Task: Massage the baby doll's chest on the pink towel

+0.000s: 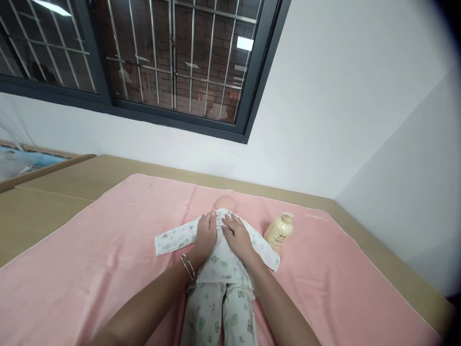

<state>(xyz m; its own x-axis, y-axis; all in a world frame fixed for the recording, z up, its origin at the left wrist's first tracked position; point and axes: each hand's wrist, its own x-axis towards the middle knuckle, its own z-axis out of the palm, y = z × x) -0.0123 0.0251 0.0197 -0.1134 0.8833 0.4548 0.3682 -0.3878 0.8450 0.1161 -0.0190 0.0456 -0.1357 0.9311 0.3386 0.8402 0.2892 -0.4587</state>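
Doll: the baby doll [220,269] lay face-up on the soft pink towel [90,259], its smooth rounded head toward the wall.
Garment: thin white printed cotton, sleeves spread sideways.
Left hand: the left hand [206,233] lay flat, fingers together, pressed on the chest.
Right hand: the right hand [236,234] lay flat, fingers slightly spread, beside it.
Bottle: a glossy cream pump bottle [279,230] lay near the doll's sleeve.

The left hand [206,234] and right hand [237,235] are laid flat on the doll [219,283], which is positioned on the pink towel [90,269]; a lotion bottle [279,230] is located just beside it.
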